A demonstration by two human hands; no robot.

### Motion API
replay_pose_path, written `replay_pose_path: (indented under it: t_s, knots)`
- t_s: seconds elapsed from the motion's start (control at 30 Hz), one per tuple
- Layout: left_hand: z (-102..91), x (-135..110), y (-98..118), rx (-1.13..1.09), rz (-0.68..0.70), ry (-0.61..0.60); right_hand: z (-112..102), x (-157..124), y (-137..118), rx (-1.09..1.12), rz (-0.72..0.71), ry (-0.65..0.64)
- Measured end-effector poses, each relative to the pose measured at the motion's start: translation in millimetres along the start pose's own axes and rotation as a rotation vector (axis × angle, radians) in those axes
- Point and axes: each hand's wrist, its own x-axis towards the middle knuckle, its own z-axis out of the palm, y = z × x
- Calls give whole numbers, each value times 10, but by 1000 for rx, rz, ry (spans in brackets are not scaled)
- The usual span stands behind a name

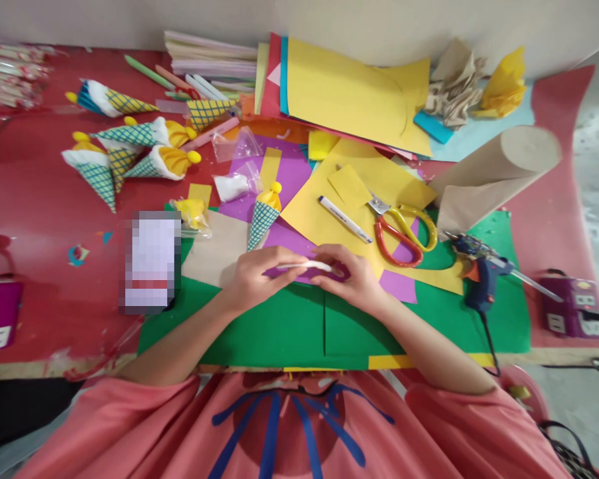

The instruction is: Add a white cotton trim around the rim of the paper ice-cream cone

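Note:
Over the front of the green sheet, my left hand pinches one end of a thin, slightly bent white strip. My right hand is curled around its other end, thumb and fingers close together. What the strip is made of I cannot make out. Just beyond my left hand lies a small blue-checked paper cone with a yellow top and yellow pom-pom. A white marker and large scissors with red and yellow handles rest on yellow paper past my right hand.
A glue gun with its cord lies at the right, below a roll of beige paper. Several finished-looking cones lie at the left, above a pixelated phone-like object. Coloured sheets are stacked at the back.

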Motion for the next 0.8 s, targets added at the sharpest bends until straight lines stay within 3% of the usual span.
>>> replay_pose_path:
  t_s: [0.1, 0.23, 0.4, 0.5, 0.6, 0.7, 0.8]
  knots:
    - [-20, -2, -28, -49, -81, 10, -9, 24, 1, -21, 55, -24]
    - [-21, 10, -27, -85, -178, -99, -23, 21, 1, -12, 20, -37]
    - [0, 28, 0, -54, -61, -94, -21, 11, -16, 17, 4, -24]
    - [-5, 29, 10, -27, -108, -60, -24, 19, -27, 24, 17, 7]
    - [-10, 34, 9, -14, -143, -114, -25, 22, -21, 21, -3, -3]
    - [-5, 43, -4, -22, -46, -146, -18, 17, -5, 28, -20, -25]
    - [1, 45, -18, -13, 15, -99, -12, 9, 4, 30, -22, -30]
